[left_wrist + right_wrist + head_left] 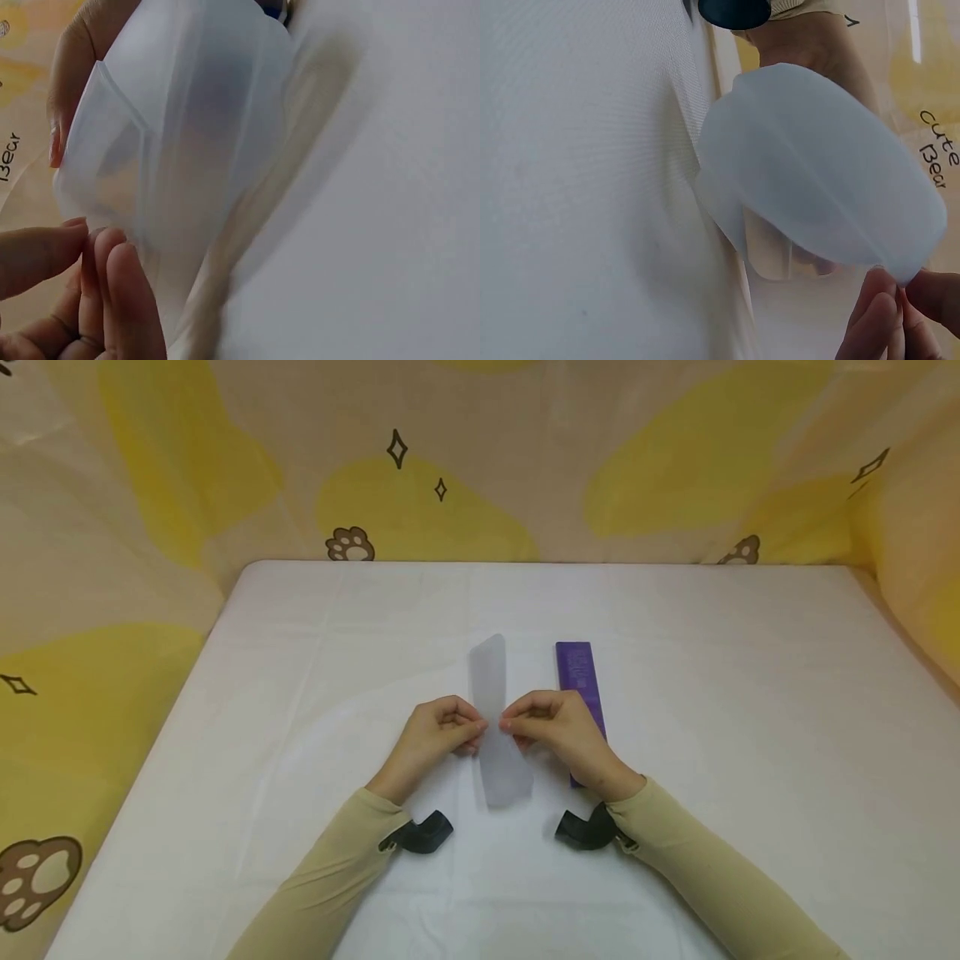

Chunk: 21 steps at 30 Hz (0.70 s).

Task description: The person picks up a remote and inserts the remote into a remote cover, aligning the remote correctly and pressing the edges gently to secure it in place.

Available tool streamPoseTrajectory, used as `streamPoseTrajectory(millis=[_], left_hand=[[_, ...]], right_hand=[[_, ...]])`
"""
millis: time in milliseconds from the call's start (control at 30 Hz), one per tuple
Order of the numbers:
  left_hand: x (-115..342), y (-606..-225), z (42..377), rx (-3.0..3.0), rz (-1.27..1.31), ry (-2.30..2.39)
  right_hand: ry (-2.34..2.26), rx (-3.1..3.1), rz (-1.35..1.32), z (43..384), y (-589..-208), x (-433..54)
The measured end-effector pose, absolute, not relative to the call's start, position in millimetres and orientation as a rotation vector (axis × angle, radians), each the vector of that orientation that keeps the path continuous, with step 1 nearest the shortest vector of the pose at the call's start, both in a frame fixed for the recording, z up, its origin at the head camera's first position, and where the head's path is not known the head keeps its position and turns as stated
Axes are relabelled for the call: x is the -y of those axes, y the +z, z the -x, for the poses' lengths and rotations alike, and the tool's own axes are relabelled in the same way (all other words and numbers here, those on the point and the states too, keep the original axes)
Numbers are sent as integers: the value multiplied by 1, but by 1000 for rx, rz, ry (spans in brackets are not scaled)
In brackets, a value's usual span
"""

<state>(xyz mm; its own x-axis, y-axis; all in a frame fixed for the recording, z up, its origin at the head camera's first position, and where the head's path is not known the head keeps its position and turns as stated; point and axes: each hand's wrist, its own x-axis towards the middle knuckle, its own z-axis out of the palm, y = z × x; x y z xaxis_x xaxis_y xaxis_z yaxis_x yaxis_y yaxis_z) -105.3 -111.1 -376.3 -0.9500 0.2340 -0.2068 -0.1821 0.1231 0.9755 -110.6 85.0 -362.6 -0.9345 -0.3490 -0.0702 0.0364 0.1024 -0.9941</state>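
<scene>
A frosted, see-through piece of creased plastic stands upright and narrow between the two hands in the head view. My left hand pinches its left edge between thumb and fingertips. On the opposite edge, the thumb and fingers of my right hand pinch it too. From the left wrist, the plastic shows several long folds and a flap with an angled edge. In the right wrist view a rounded panel of the plastic has a crease down its middle, with another flap partly hidden behind it.
A long, slim purple box lies on the white-covered table, partly hidden by the right hand and wrist. Dark wrist-worn devices stick out from both sleeves. A yellow patterned cloth hangs behind the table's far edge.
</scene>
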Motion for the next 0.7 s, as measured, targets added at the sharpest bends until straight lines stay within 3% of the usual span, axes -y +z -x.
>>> streamPoseTrajectory(millis=[700], left_hand=[[104,-372,98,-2100,-76,1940]], right_hand=[[-1786,-2060,411,104,-365,-77]])
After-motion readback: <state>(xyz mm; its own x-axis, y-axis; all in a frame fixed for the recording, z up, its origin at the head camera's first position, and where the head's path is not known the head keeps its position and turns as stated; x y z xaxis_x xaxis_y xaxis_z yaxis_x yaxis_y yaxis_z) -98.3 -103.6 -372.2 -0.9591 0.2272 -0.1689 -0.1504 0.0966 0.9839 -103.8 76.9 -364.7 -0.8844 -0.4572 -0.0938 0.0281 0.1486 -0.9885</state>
